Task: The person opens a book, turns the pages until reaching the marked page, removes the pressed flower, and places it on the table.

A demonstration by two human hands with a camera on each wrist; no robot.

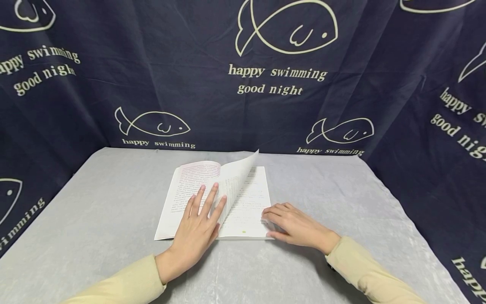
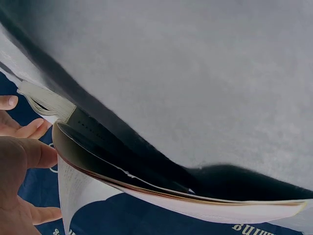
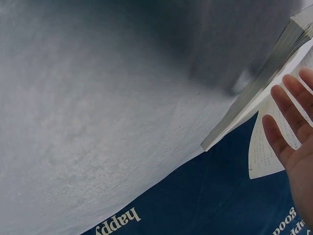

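An open book with printed text lies on the table. One loose page stands up from the middle, its top corner raised and leaning right. My left hand rests on the left-hand side with its fingers spread and straight. At the lower right corner of the book is my right hand, its fingers extended over the page's edge and its thumb apart from them. The left wrist view shows the curved edge of the book's left half from low down. In the right wrist view the thick page block appears.
A grey cloth covers the table around the book. Dark blue curtains with fish drawings and white lettering hang behind it and at both sides.
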